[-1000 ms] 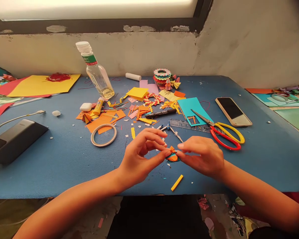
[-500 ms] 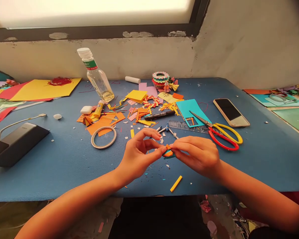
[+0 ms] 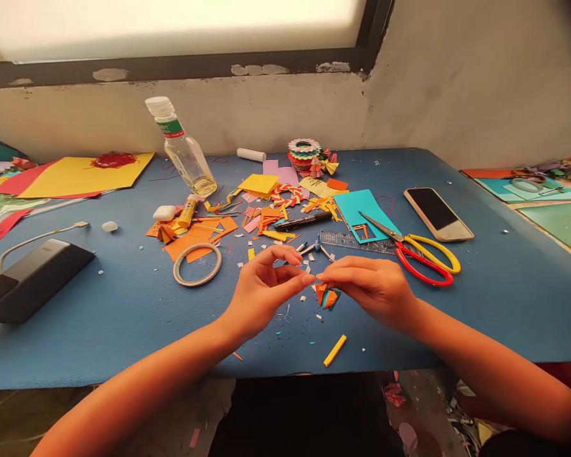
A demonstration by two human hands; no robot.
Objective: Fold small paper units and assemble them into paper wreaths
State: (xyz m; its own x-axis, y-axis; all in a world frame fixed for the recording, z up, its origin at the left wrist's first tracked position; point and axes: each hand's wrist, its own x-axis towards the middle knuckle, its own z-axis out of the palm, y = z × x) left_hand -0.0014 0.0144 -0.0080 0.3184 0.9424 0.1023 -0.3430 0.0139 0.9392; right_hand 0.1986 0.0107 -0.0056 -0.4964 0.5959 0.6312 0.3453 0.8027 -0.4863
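Observation:
A small orange and teal folded paper piece (image 3: 327,296) hangs just below the fingertips of my right hand (image 3: 374,284), whose thumb and fingers are pinched together on it. My left hand (image 3: 266,289) is beside it, thumb and index fingertips close together and nearly touching the right fingertips. Whatever lies between the left fingertips is too small to make out. Below the hands a yellow paper strip (image 3: 335,351) lies near the table's front edge.
Red-and-yellow-handled scissors (image 3: 421,257) lie beside a phone (image 3: 438,214) at the right. A tape roll (image 3: 197,264), paper scraps (image 3: 204,235), a tilted bottle (image 3: 188,152) and a black marker (image 3: 302,221) are around the middle. A dark device (image 3: 35,279) is at the left.
The folded paper piece now hangs lower and shows more of its orange and teal surface. My left fingertips have moved off it slightly, and the right hand has shifted a little left.

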